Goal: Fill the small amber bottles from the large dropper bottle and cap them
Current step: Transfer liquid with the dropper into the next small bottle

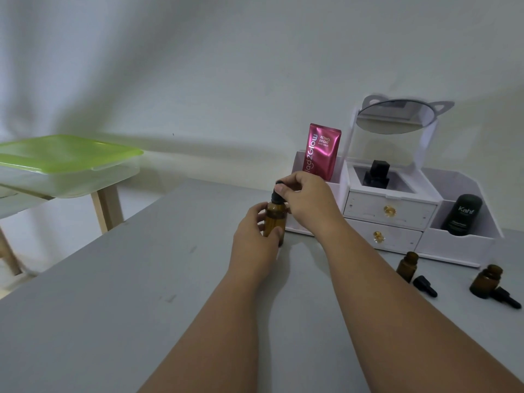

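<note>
Hands (255, 222) (306, 199) grip large bottle (274, 222) — two small bottles (407, 265) (485, 280) uncapped.

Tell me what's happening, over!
Left hand steadies big amber bottle. Right hand fingers grip its dropper cap. Two small bottles open, waiting. Nothing blocking.

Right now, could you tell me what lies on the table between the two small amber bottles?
In the head view, one black dropper cap lies on its side between the nearer small amber bottle and the farther one, on the grey table.
</note>
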